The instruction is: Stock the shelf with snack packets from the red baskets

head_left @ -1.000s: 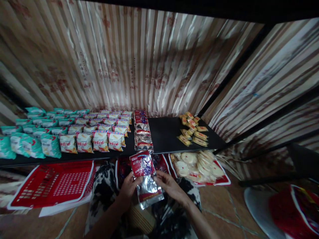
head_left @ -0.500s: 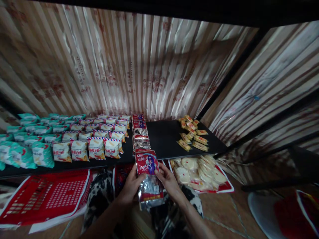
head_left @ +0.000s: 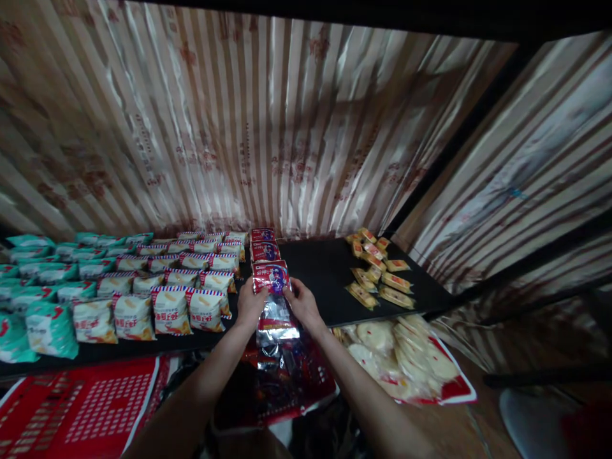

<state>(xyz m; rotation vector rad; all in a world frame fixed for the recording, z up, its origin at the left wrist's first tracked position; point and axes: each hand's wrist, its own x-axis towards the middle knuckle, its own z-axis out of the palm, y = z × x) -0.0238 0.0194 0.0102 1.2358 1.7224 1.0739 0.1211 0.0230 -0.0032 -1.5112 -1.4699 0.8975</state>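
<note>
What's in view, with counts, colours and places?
Held packet: one, red, silver, between hands
Matching packets: at least two, red, behind it
Snack bags: many, white, shelf left
Pouches: many, teal, far left
Small packets: over ten, yellow, shelf right
Shelf: one, black, centre
Baskets: three, red, below shelf
Wrapped discs: several, pale, right basket
Sheeting: uncounted, striped brown, behind
Frame bars: several, black, right
Floor: one, brown, below
Blurred objects: two, grey, red, lower right
Left hand: one, bare, packet's left
Right hand: one, bare, packet's right

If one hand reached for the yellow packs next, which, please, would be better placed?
Probably the right hand: it holds the pouch by the edge nearer the yellow packs. The left hand, opposite, is nearer the white bags.
</note>
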